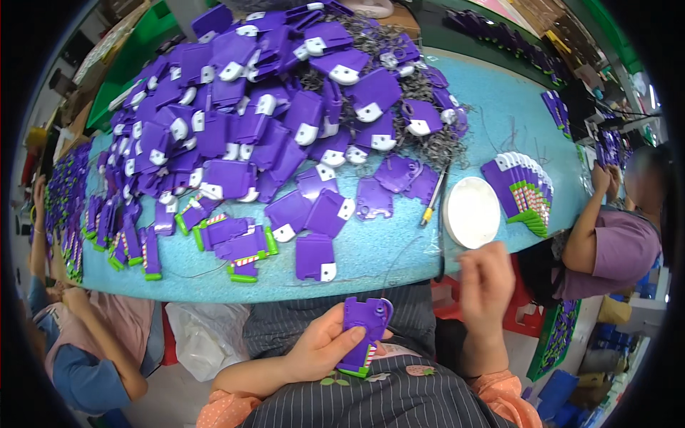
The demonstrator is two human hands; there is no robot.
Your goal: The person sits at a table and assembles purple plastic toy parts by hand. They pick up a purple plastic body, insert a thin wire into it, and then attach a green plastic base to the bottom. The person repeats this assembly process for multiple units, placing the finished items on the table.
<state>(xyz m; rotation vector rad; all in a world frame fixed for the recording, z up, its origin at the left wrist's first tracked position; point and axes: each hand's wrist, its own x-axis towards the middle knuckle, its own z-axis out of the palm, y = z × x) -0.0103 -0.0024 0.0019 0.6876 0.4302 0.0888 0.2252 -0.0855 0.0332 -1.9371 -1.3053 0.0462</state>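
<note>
My left hand (322,346) is closed around a purple plastic piece (362,329) with a green end and a red-and-white striped edge. A round hole and a curved rim show at its upper corner, and I hold it over my lap, just off the table edge. Beside the white round dish (472,212), on its near side, my right hand (487,282) is raised with fingers curled and pinched together. Whatever is between those fingertips is too small to make out. The dish looks white inside; its contents cannot be told.
A large heap of purple-and-white plastic pieces (228,107) covers the table's left and middle. Dark tangled strands (435,146) lie beside it. A fan of purple-green pieces (524,192) rests right of the dish, a thin pen-like tool (430,207) left. People (606,242) sit on both sides.
</note>
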